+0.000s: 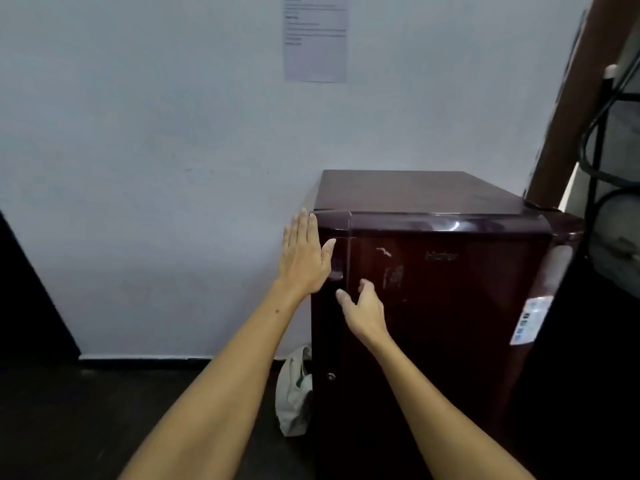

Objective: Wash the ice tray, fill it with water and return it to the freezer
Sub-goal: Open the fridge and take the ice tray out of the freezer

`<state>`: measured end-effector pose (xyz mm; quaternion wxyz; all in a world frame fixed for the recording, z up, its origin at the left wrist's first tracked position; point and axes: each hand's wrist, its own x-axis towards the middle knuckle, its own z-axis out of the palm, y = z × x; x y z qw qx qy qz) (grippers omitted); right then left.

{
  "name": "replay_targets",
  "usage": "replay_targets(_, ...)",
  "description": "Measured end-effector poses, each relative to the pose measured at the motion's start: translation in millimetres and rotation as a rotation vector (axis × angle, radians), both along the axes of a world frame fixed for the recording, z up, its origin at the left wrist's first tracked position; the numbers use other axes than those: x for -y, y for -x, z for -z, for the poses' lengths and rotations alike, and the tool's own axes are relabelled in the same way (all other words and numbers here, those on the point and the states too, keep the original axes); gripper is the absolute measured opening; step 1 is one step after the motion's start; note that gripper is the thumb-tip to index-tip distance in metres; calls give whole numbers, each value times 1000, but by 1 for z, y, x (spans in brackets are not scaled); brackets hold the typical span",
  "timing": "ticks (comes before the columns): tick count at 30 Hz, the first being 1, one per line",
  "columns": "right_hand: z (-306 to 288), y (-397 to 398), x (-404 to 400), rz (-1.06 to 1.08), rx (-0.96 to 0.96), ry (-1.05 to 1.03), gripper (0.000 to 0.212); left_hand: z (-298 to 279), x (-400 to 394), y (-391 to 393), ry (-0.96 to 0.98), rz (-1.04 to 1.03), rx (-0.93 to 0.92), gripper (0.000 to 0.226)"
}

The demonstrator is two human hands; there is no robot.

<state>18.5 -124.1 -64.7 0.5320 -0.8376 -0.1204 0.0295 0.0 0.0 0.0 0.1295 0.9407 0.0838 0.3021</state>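
Note:
A small dark maroon fridge [450,306] stands against a pale wall, and its door is closed. My left hand [304,258] lies flat with fingers straight against the fridge's upper left corner, beside the recessed door handle [337,270]. My right hand [363,310] hovers in front of the door's left edge just below that handle, fingers loosely curled and holding nothing. No ice tray is in view.
A crumpled grey cloth or bag [294,393] lies on the dark floor at the fridge's left foot. A printed paper [315,39] is stuck on the wall above. A brown wooden post [575,109] and a black metal rack [602,150] with cables crowd the right side.

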Motion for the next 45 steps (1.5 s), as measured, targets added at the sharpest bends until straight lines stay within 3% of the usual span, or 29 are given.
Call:
replay_targets(4, -4, -17, -22, -119, -233, 64, 81, -11, -10, -21, -69, 48, -106, 63)
replay_targets(10, 14, -21, -40, -66, -99, -7, 39, -11, -20, -49, -189, 72, -174, 61)
replay_targets(13, 25, -21, -39, -113, -46, -76, 23, -1, -20, -54, -184, 74, -110, 59)
replay_targets(30, 37, -9, -41, -43, -39, -78, 32, 22, -23, -49, -236, 71, 5, 60)
replay_targets(45, 58, 76, 15, 27, 79, -320, 17, 44, 39, 31, -215, 31, 201, 62)
